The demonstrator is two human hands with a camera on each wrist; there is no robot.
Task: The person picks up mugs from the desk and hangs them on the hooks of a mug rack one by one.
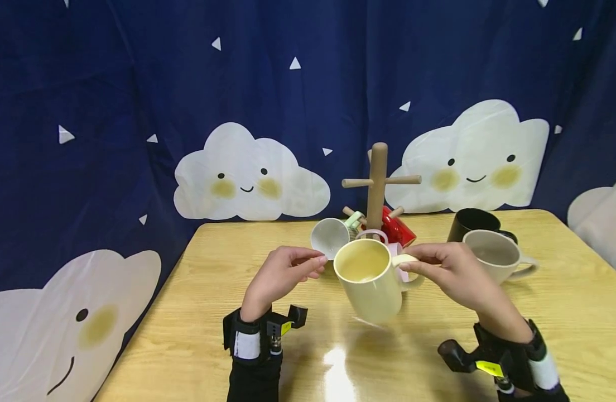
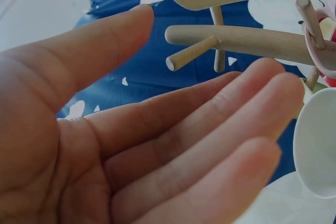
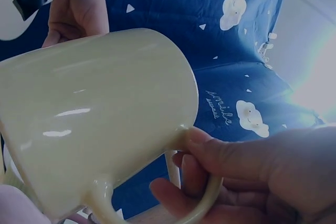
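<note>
A pale yellow mug (image 1: 373, 298) hangs in the air above the table, slightly tilted with its mouth toward the back. My right hand (image 1: 453, 272) pinches the top of its handle between thumb and fingers; the right wrist view shows the thumb at the handle's upper joint. On the mug's other side, my left hand (image 1: 284, 277) is held with the palm turned inward and the fingers loosely extended, apart from the mug. Behind the mug stands a wooden mug tree (image 1: 377, 192) with bare upper pegs. A red mug (image 1: 398, 228), a pink mug (image 1: 396, 252) and a white mug (image 1: 330, 237) with a green handle are at its lower pegs.
To the right, a black mug (image 1: 471, 219) and a grey-white mug (image 1: 492, 254) stand close together on the wooden table (image 1: 187, 346). A dark blue curtain (image 1: 268, 100) with clouds hangs behind the table's back edge.
</note>
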